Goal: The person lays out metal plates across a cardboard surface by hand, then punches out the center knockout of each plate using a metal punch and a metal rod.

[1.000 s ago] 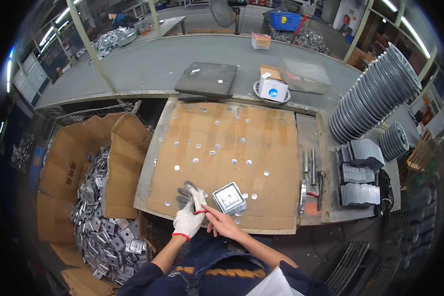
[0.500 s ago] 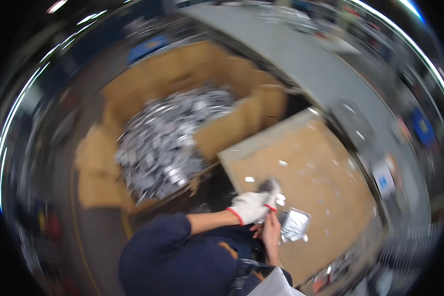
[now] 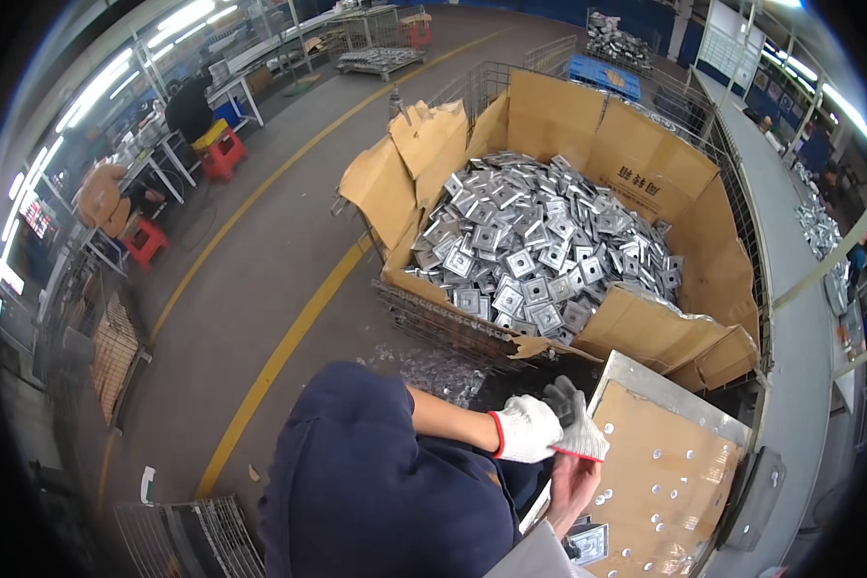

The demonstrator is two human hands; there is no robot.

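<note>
My left hand (image 3: 528, 429), in a white knit glove with a red cuff, grips a second glove (image 3: 584, 435) of the same kind. That glove covers the fingers of my right hand (image 3: 572, 485), whose wrist is bare below its red cuff. Both hands meet over the near corner of a cardboard-covered worktable (image 3: 669, 462). A square metal plate (image 3: 588, 544) lies on the table just below my right wrist. My right fingers are hidden inside the glove.
A wire crate lined with torn cardboard (image 3: 645, 173) stands ahead, heaped with several square metal plates (image 3: 539, 250). A yellow line (image 3: 289, 347) runs across the grey floor on the left. People sit at benches with red stools (image 3: 223, 154) far left.
The view has swung left from the worktable to the crate and the floor. My hands have stayed together, and the glove now covers more of my right hand.
</note>
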